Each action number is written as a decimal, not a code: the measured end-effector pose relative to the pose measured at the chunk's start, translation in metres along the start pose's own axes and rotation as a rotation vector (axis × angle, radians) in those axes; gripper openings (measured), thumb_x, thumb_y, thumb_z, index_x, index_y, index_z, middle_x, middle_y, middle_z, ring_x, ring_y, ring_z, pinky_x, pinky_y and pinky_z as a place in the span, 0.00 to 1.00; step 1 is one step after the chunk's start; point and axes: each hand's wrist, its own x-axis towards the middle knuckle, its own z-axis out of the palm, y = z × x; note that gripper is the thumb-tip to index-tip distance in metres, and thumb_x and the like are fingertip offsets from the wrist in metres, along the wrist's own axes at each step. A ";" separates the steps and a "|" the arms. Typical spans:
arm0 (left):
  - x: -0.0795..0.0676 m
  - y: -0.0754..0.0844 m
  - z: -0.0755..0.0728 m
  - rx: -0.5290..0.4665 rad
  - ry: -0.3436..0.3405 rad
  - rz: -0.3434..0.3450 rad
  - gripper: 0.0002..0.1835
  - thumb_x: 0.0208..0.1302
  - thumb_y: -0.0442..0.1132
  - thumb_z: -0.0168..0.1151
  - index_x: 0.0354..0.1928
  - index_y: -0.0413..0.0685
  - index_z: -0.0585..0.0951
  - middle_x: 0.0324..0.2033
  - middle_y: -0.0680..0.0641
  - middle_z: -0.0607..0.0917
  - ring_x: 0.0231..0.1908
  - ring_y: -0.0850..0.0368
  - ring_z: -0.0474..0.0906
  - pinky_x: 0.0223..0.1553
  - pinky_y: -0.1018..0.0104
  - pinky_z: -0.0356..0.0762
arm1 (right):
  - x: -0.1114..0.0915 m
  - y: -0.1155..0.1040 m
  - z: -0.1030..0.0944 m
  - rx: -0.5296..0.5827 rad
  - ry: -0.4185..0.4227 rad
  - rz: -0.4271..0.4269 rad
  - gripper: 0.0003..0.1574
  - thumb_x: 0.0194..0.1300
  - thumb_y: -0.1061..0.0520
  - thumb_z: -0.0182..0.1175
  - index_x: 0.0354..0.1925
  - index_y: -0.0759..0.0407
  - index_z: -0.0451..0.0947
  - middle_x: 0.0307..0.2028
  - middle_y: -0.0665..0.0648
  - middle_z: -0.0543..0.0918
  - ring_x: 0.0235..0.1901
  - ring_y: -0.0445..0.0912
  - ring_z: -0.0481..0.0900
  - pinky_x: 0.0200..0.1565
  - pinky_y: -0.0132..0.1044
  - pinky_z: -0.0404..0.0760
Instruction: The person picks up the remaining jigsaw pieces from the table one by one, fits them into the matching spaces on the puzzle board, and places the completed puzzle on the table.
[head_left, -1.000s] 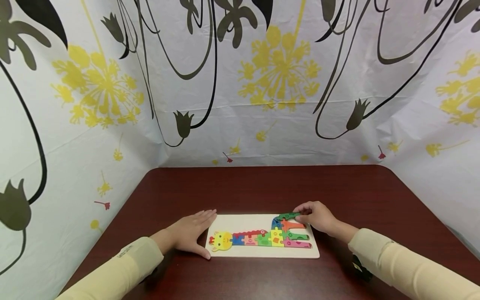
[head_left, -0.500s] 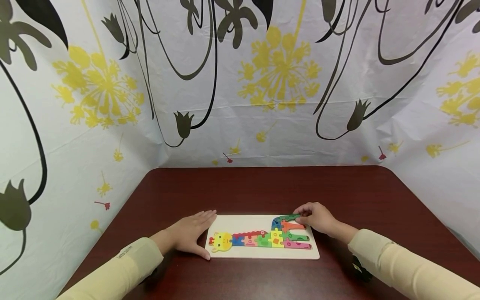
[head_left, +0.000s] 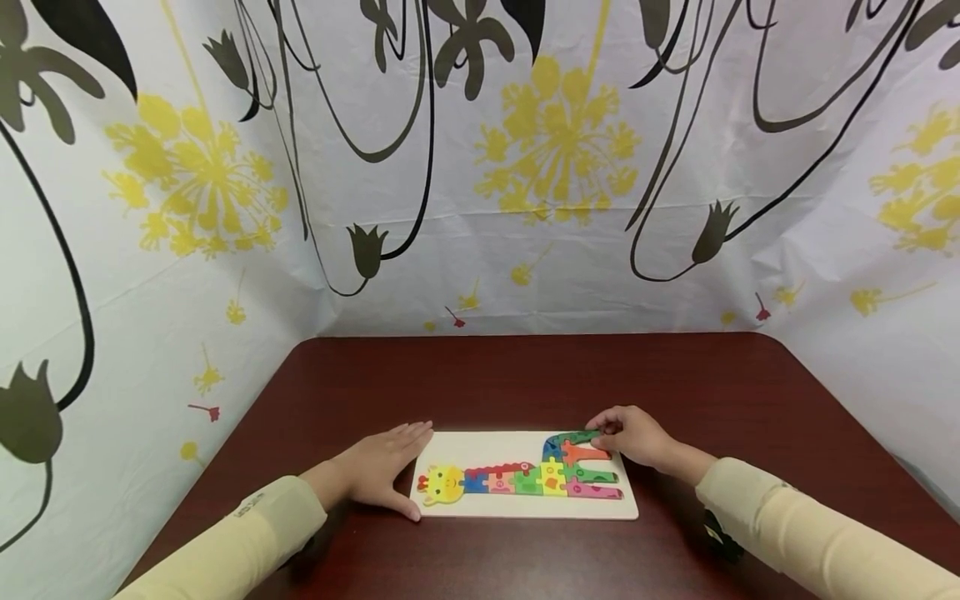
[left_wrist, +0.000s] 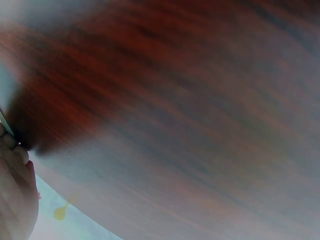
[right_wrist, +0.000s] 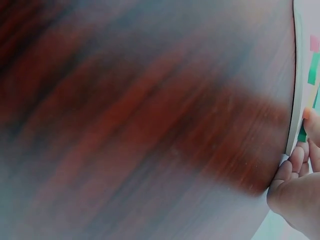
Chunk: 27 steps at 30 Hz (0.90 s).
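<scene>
A pale puzzle board (head_left: 487, 446) lies flat on the table, bearing a giraffe made of colourful jigsaw pieces, its yellow head piece (head_left: 442, 485) at the left. My left hand (head_left: 386, 467) rests against the board's left edge, fingers straight and thumb spread toward the near corner. At the far right corner, my right hand (head_left: 633, 433) pinches the end of a dark green leg piece (head_left: 576, 436) between thumb and fingers. That piece lies against the blue piece (head_left: 552, 447), above the orange leg (head_left: 585, 452). In the right wrist view, curled fingers (right_wrist: 297, 157) meet the board's edge.
The dark reddish-brown table (head_left: 525, 375) extends around the board on all sides. A white curtain (head_left: 480, 275) with printed yellow and dark flowers hangs behind it and along both sides.
Both hands hold their places at the board, and the pieces look the same. Only a very slight shift of the head view shows.
</scene>
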 end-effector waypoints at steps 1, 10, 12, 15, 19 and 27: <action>0.000 0.000 0.000 -0.005 0.001 0.000 0.66 0.46 0.84 0.48 0.77 0.45 0.50 0.75 0.47 0.50 0.73 0.53 0.45 0.70 0.55 0.49 | 0.000 0.000 0.000 -0.003 -0.002 -0.003 0.09 0.61 0.60 0.67 0.42 0.60 0.84 0.33 0.54 0.77 0.34 0.48 0.70 0.33 0.37 0.71; 0.000 0.000 0.000 -0.025 -0.007 -0.012 0.66 0.45 0.84 0.49 0.77 0.46 0.50 0.75 0.47 0.50 0.73 0.53 0.45 0.70 0.54 0.49 | 0.001 0.002 0.002 0.012 0.004 0.005 0.09 0.60 0.61 0.68 0.41 0.60 0.85 0.33 0.53 0.77 0.34 0.48 0.71 0.34 0.37 0.72; 0.000 0.000 -0.001 -0.025 -0.009 -0.010 0.66 0.45 0.84 0.48 0.77 0.46 0.49 0.75 0.47 0.49 0.73 0.53 0.45 0.70 0.54 0.49 | 0.001 0.002 0.001 0.015 0.006 0.007 0.09 0.60 0.61 0.68 0.41 0.59 0.85 0.32 0.53 0.78 0.34 0.48 0.71 0.34 0.37 0.72; 0.000 0.001 -0.003 -0.012 -0.014 -0.005 0.66 0.45 0.85 0.47 0.77 0.46 0.48 0.76 0.47 0.49 0.74 0.53 0.44 0.70 0.55 0.49 | 0.000 0.003 0.000 0.028 0.004 0.000 0.10 0.60 0.61 0.68 0.42 0.60 0.84 0.33 0.54 0.77 0.34 0.48 0.71 0.34 0.38 0.72; 0.000 0.001 -0.007 -0.003 -0.023 0.000 0.66 0.45 0.85 0.47 0.77 0.45 0.48 0.76 0.46 0.48 0.74 0.54 0.43 0.70 0.55 0.48 | -0.001 0.001 -0.002 0.046 -0.004 -0.011 0.10 0.61 0.62 0.67 0.43 0.61 0.84 0.34 0.55 0.77 0.34 0.48 0.70 0.33 0.38 0.71; 0.001 0.003 -0.007 -0.008 -0.036 -0.008 0.66 0.46 0.84 0.48 0.77 0.45 0.49 0.76 0.46 0.49 0.74 0.53 0.44 0.70 0.55 0.49 | -0.003 0.001 -0.003 0.057 -0.013 -0.012 0.11 0.61 0.61 0.67 0.44 0.62 0.84 0.35 0.55 0.78 0.34 0.49 0.70 0.33 0.39 0.71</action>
